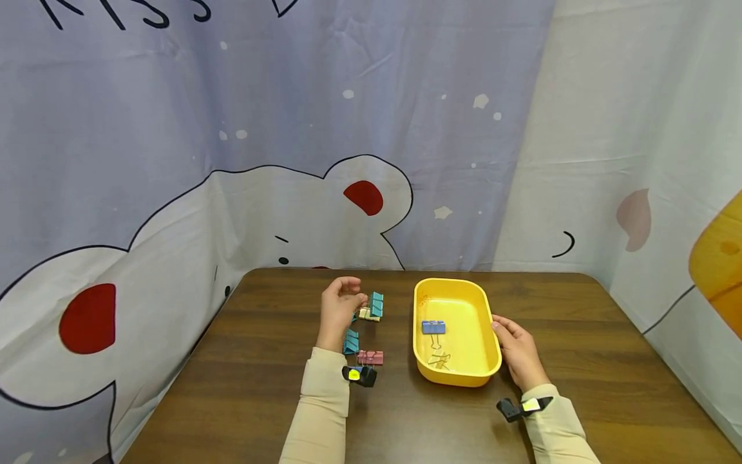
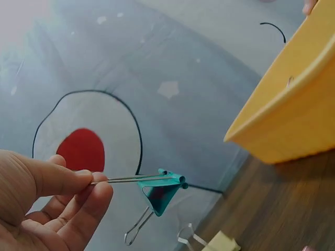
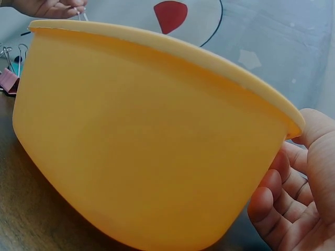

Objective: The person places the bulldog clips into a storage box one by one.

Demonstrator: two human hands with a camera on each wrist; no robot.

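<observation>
Between thumb and fingertips, my left hand (image 1: 339, 310) pinches a teal binder clip (image 2: 161, 194) by one wire handle. The clip's other handle hangs down in the left wrist view. My right hand (image 1: 518, 348) holds the right side of a yellow plastic bin (image 1: 418, 338), thumb at the rim and fingers under it along the wall. Inside the bin lie a blue binder clip (image 1: 433, 327) and a pale yellow binder clip (image 1: 438, 359). Left of the bin, near my left hand, are another teal clip (image 1: 351, 342) and a pink clip (image 1: 371, 357).
A cream clip (image 1: 365, 314) lies on the wooden table (image 1: 249, 361) beyond the pink one. Part of a blue clip shows beside my left wrist's camera. A printed curtain (image 1: 278, 212) hangs behind the table's far edge.
</observation>
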